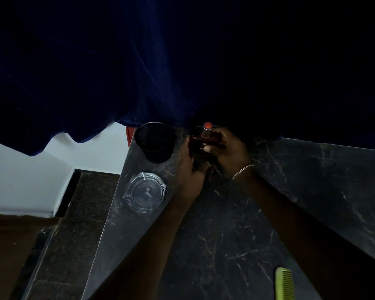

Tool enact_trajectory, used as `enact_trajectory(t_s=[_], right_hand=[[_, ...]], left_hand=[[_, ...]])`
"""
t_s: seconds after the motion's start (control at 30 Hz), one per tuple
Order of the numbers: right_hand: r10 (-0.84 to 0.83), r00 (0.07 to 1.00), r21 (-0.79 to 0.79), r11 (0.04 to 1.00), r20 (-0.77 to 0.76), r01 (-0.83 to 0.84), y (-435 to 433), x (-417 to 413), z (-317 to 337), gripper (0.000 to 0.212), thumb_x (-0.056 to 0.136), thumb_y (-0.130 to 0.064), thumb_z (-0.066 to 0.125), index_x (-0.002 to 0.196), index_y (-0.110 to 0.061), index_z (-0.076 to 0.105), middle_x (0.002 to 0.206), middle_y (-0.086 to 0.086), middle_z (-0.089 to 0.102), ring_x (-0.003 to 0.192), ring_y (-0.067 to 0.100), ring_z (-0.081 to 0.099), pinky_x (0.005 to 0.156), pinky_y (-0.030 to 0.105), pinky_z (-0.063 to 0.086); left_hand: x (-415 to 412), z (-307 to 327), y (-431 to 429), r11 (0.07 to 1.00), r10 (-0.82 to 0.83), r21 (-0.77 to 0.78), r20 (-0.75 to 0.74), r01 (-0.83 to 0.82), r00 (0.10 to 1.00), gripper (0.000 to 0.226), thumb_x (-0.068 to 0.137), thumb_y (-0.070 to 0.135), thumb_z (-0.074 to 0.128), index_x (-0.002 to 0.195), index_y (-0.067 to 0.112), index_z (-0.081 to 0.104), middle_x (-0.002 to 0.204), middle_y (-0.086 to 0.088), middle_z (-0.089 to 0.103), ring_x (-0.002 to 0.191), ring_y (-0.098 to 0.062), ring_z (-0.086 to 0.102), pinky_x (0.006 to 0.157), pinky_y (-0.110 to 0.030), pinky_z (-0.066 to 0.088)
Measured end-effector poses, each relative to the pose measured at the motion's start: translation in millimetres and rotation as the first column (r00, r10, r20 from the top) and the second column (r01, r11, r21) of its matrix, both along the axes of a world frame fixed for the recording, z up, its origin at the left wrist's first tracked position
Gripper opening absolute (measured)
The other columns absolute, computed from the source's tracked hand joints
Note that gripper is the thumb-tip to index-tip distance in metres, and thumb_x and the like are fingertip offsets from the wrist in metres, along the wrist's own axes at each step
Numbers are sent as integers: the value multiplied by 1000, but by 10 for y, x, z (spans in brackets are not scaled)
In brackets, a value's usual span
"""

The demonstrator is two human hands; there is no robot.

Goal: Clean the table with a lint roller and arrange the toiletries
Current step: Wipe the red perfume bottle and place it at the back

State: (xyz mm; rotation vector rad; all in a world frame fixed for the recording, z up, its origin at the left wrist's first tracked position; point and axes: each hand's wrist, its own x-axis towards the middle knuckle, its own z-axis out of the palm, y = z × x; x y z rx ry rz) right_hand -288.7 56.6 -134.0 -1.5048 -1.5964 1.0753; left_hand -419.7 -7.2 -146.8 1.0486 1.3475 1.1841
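A dark red perfume bottle [200, 142] with a round orange-red cap stands at the back of the black marble table [225, 234], just under the hanging blue curtain. My right hand [230, 152] wraps around the bottle's right side, a chain bracelet on its wrist. My left hand [189, 169] presses against the bottle's lower left side. A green comb [284, 283] lies near the front edge on the right. No lint roller is in view.
A black mesh cup [156, 142] stands left of the bottle near the table's left edge. In front of it sits a clear glass ashtray [145, 192]. A dark blue curtain [139, 61] hangs over the back. Left of the table is a lower ledge [74, 224] and a white wall.
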Motion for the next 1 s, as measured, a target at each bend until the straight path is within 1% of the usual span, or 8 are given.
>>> enact_trajectory(t_s=[0.17, 0.27, 0.33, 0.4, 0.47, 0.63, 0.73, 1.0], right_hand=[[-3, 1000, -17, 1000, -25, 3, -85, 85, 47, 67, 78, -14, 77, 137, -25, 49, 133, -2, 62, 123, 12, 59, 101, 31, 49], [-9, 1000, -17, 1000, 10, 9, -225, 140, 137, 68, 82, -20, 75, 141, -27, 44, 139, -10, 54, 125, 3, 52, 106, 30, 45], [-16, 999, -14, 1000, 29, 16, -379, 194, 200, 66, 85, -21, 73, 143, -26, 43, 140, -12, 50, 130, 4, 48, 111, 33, 42], [-15, 996, -23, 1000, 92, 18, -580, 269, 272, 67, 87, -28, 70, 146, -27, 38, 149, -4, 46, 137, 11, 44, 113, 34, 39], [-9, 986, -11, 1000, 165, 11, -803, 354, 345, 69, 88, -36, 66, 148, -30, 33, 152, -2, 41, 138, 11, 40, 112, 29, 34], [-6, 951, 91, 996, 309, -23, -1427, 544, 624, 69, 90, -42, 62, 150, -23, 33, 154, 0, 38, 140, 12, 37, 116, 26, 29], [-2, 950, 113, 993, 311, -35, -1831, 675, 780, 67, 91, -38, 63, 149, -19, 36, 151, 3, 42, 138, 17, 43, 115, 32, 36], [-16, 932, 192, 980, 362, -58, -2731, 1152, 1112, 64, 93, -36, 60, 148, -14, 38, 154, 3, 40, 144, 17, 35, 120, 33, 29]], left_hand=[[-23, 96, -102, 1000, 24, 21, -100, -22, 995, 76, 94, 25, 60, 161, 24, 25, 163, -2, 38, 151, -16, 39, 123, -48, 37], [-30, 154, -247, 996, 52, 84, -215, -34, 975, 67, 99, 28, 58, 159, 29, 28, 161, 1, 38, 149, -15, 39, 122, -48, 38], [-13, 199, -382, 993, 77, 109, -284, -47, 956, 65, 101, 30, 56, 160, 22, 31, 160, -1, 39, 149, -7, 37, 125, -38, 34], [1, 249, -544, 989, 91, 139, -368, -42, 925, 63, 102, 29, 56, 159, 14, 33, 161, -4, 39, 146, 6, 31, 122, -15, 24], [19, 300, -722, 989, 72, 146, -433, -9, 899, 61, 104, 27, 56, 159, 10, 34, 162, -6, 38, 147, 4, 29, 118, -7, 16], [85, 478, -1234, 989, 4, 128, -530, 76, 848, 61, 105, 40, 46, 161, 21, 30, 168, 0, 27, 157, -11, 22, 127, -19, 13], [160, 604, -1546, 986, -36, 119, -538, 118, 842, 60, 106, 42, 44, 162, 27, 27, 169, 5, 23, 157, -7, 21, 123, -11, 12], [589, 908, -2294, 977, -101, 97, -578, 191, 809, 61, 106, 46, 39, 163, 36, 18, 171, 13, 16, 155, 3, 14, 124, -21, 19]])
